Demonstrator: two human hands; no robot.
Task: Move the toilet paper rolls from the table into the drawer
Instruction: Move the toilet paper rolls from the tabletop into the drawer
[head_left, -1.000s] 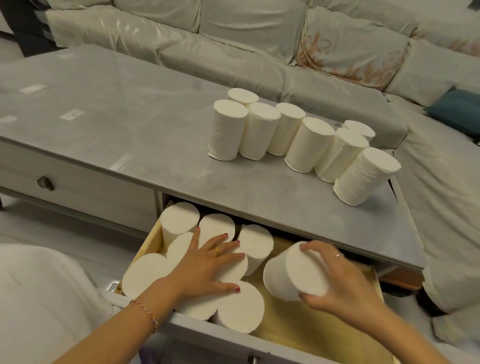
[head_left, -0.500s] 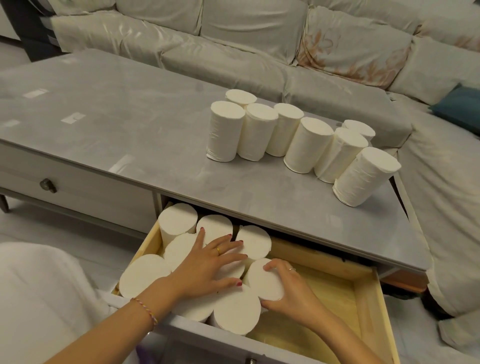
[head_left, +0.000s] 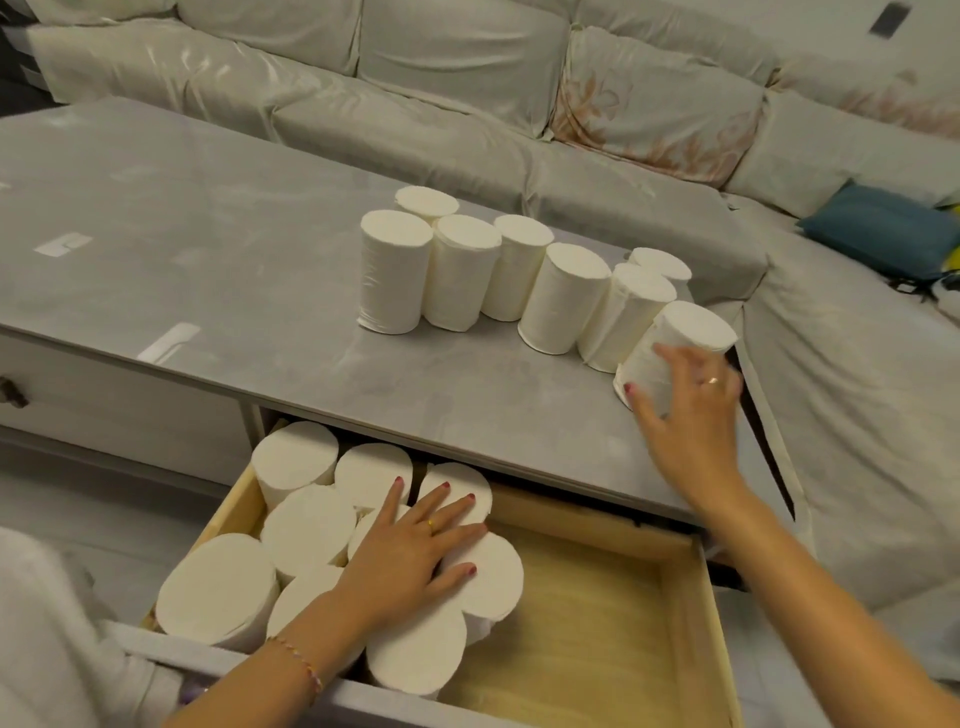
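Several white toilet paper rolls (head_left: 457, 270) stand upright in a row on the grey table (head_left: 208, 249). My right hand (head_left: 685, 415) wraps around the rightmost roll (head_left: 691, 327), which leans at the table's right end and still touches the top. Below the table's edge the wooden drawer (head_left: 597, 613) is pulled out. Several rolls (head_left: 306, 525) stand packed in its left half, and its right half shows bare wood. My left hand (head_left: 410, 551) lies flat on top of those rolls with its fingers spread, holding nothing.
A pale covered sofa (head_left: 415, 130) runs behind and to the right of the table, with a blue cushion (head_left: 883, 228) on it. A second, closed drawer with a dark knob (head_left: 10, 395) is at the left. White fabric (head_left: 41, 623) fills the lower left corner.
My right hand set its roll into the drawer beside the others, let go, and rose to the table, where it now grips the rightmost roll. My left hand stayed on the drawer's rolls.
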